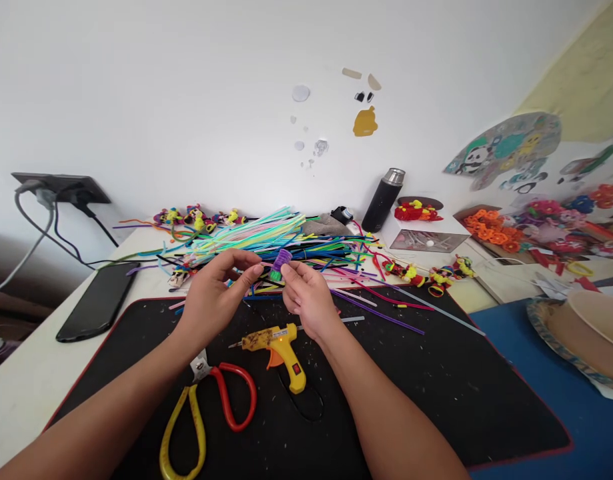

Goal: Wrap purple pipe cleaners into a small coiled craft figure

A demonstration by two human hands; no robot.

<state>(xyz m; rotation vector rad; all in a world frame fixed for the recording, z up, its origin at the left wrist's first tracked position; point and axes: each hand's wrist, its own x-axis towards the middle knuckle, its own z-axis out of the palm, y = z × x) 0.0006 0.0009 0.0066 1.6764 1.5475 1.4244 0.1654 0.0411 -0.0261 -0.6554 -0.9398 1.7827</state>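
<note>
A small coil of purple pipe cleaner (282, 259) with a green end is pinched between the thumb and fingers of my right hand (306, 293). Just left of it is my left hand (221, 287), its thumb and forefinger curved close together; whether something thin lies between them is too small to tell. Below both hands, a yellow glue gun (281, 343) lies on the black mat (411, 393). Scissors (226, 400) with one red and one yellow handle rest on the mat beside my left forearm.
Behind the hands lies a heap of colourful pipe cleaners (256, 237). A phone (99, 300) is at the left, a black bottle (383, 200) and a box (426, 237) at the back right. Small figures (441, 280) stand beyond the mat.
</note>
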